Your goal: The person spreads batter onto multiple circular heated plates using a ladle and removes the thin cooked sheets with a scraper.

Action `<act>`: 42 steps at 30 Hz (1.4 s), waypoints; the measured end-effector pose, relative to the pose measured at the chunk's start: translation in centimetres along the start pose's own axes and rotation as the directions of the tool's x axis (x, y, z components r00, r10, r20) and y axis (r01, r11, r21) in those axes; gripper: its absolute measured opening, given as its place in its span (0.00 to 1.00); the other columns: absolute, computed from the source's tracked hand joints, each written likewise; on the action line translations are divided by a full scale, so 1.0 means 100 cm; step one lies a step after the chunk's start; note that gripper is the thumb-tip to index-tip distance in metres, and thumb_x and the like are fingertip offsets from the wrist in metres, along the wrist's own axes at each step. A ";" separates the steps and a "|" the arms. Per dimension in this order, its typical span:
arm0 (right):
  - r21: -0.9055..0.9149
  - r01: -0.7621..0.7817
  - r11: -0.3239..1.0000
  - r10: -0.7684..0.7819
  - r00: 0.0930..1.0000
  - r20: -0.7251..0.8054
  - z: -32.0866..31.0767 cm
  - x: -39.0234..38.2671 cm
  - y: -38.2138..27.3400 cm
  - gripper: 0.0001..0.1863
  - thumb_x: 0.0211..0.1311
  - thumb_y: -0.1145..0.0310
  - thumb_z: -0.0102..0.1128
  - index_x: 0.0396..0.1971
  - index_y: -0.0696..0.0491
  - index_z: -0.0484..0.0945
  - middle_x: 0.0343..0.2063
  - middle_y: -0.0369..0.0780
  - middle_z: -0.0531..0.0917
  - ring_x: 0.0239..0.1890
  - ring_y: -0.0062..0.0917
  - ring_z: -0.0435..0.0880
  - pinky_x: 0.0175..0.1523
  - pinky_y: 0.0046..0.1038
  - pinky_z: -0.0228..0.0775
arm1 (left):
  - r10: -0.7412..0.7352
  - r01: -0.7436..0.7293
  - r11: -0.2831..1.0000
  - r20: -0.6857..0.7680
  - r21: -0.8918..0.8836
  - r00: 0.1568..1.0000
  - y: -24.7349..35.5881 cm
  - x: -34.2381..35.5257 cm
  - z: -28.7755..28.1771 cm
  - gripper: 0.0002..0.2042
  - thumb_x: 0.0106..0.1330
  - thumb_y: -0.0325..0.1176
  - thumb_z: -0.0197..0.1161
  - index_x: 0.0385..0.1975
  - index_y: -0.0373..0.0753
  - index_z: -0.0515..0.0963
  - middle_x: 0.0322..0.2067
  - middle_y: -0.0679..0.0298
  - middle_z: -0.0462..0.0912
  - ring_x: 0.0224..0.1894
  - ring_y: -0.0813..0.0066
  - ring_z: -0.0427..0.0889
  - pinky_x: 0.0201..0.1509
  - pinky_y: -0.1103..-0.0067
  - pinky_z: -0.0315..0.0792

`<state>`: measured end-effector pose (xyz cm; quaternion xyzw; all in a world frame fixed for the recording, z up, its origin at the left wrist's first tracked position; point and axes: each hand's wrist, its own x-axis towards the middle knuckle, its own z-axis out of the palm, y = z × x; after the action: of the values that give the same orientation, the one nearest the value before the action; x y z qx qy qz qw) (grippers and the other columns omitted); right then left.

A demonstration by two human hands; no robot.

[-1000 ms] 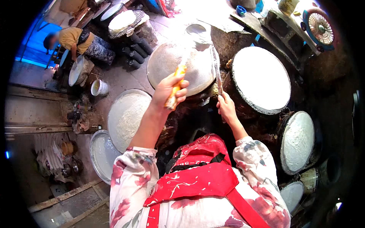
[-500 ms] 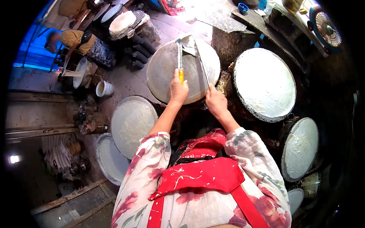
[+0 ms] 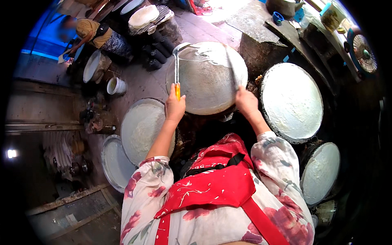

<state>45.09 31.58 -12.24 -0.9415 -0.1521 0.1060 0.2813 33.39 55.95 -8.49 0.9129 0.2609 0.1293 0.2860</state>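
In front of me is a large round griddle (image 3: 202, 92), its near surface bare and grey, with a wet white film (image 3: 218, 55) across the far part. My left hand (image 3: 174, 108) is closed around the orange handle of a long metal tool (image 3: 177, 73), whose shaft runs along the griddle's left side and bends over its far rim. By the right rim, my right hand (image 3: 247, 102) is closed on a long thin stick or blade (image 3: 232, 65), smeared by motion and slanting over the griddle. Its exact kind does not show.
White-coated round pans stand at right (image 3: 292, 102), lower right (image 3: 321, 173), left (image 3: 147, 128) and lower left (image 3: 118, 163). Far left, a person (image 3: 96, 34) works beside another pan (image 3: 92, 67) and a white bucket (image 3: 116, 85). A fan (image 3: 363, 53) stands far right.
My hands have moved apart, the left one leftward with the metal tool, the right one rightward. The pale sheet that stood up between the tools now lies low at the griddle's far side.
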 end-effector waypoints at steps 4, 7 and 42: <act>-0.083 0.259 0.962 -0.244 0.956 0.163 0.017 -0.004 -0.043 0.09 0.61 0.71 0.42 0.35 0.57 0.71 0.27 0.52 0.82 0.32 0.47 0.82 0.40 0.44 0.73 | -0.028 0.028 0.999 0.007 -0.019 1.000 -0.004 -0.008 -0.003 0.31 0.58 0.31 0.62 0.62 0.36 0.60 0.47 0.43 0.77 0.47 0.45 0.77 0.50 0.66 0.71; -0.161 0.195 0.968 -0.171 0.974 0.151 -0.017 0.007 -0.031 0.13 0.61 0.70 0.42 0.41 0.57 0.73 0.28 0.50 0.83 0.34 0.44 0.83 0.40 0.43 0.74 | -0.124 0.126 0.989 0.025 -0.073 0.992 -0.009 -0.021 -0.021 0.31 0.58 0.32 0.63 0.62 0.36 0.62 0.51 0.46 0.75 0.52 0.51 0.76 0.54 0.68 0.70; -0.358 0.527 0.771 -0.476 0.850 0.225 -0.019 0.116 -0.019 0.07 0.58 0.74 0.47 0.30 0.59 0.74 0.26 0.50 0.82 0.29 0.42 0.83 0.34 0.38 0.76 | -0.303 0.297 0.672 0.113 -0.678 0.946 -0.001 -0.132 -0.080 0.27 0.65 0.25 0.56 0.64 0.38 0.57 0.30 0.68 0.69 0.18 0.88 0.63 0.18 0.89 0.61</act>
<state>56.05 36.15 -11.00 -0.8956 -0.4333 0.0499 0.0877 19.31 52.41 -3.24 0.6855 0.3416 0.1719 0.6196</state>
